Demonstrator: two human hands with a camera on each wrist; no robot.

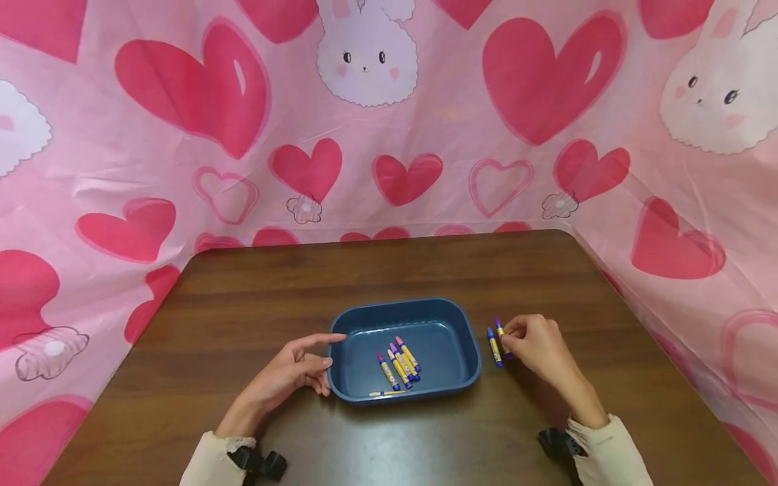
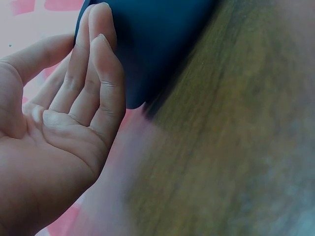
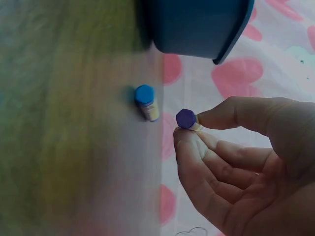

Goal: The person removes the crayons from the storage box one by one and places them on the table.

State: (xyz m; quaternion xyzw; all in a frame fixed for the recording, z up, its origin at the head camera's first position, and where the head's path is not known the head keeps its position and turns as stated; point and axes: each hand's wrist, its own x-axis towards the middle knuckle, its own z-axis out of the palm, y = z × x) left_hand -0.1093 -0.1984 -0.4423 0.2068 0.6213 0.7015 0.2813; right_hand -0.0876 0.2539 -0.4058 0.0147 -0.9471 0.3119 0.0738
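Pink heart-and-rabbit cloth (image 1: 450, 128), hanging from nine o'clock round to three. Beneath, dark wood-grain table (image 1: 389, 270), glossy toward six. On it, blue tray (image 1: 437, 358); at the tray's nine, left hand (image 1: 286, 370), spread-fingered against it; at three, right hand (image 1: 537, 347), pinching a purple-tipped crayon (image 3: 186, 119) beside a blue-tipped crayon (image 1: 495, 348). Within, toward six, loose crayons (image 1: 398, 368).

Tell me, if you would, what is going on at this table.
A person is handling crayons beside a tray. Their right hand pinches a purple crayon just to the right of the tray, with a blue crayon on the table next to it. The left hand is at the tray's left end, its fingers straight or loosely bent against it. Several more crayons already lie in the tray.
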